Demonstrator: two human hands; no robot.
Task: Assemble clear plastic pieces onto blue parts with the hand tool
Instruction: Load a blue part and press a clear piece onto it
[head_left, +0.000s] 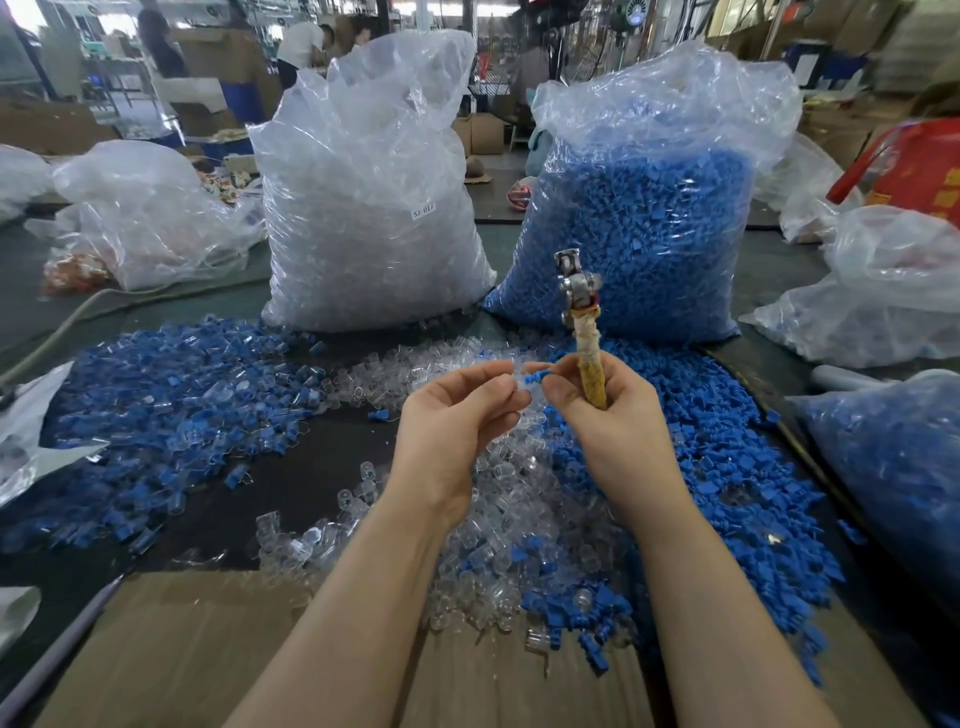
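Cardboard (197, 649): flat sheet at the near desk edge, beneath both forearms.
Loose clear pieces (498, 525): heap on the desk directly below the grips, running onto the cardboard.
Left hand (457, 415): raised above the heap; grip closed, thumb and fingertips pinching a clear piece (521, 382).
Right hand (597, 410): level with the left, touching it at the fingertips; grip closed, fingers wrapped round the tool (584, 332) handle, thumb and forefinger pinching a blue part (535, 375).
Blue part and clear piece: meet between the two grips, the blue part on the right.
Tool: taped handle rising upright out of the right grip, metal head above it.
Loose blue parts (727, 467): spread on the desk (311, 467) right of the right grip.
Mixed pile (171, 405): blue and clear pieces left of the left grip.
Clear bag (363, 208): upright beyond the left grip, full of clear pieces.
Blue bag (649, 218): upright beyond the tool head, full of blue parts, beside the clear bag.
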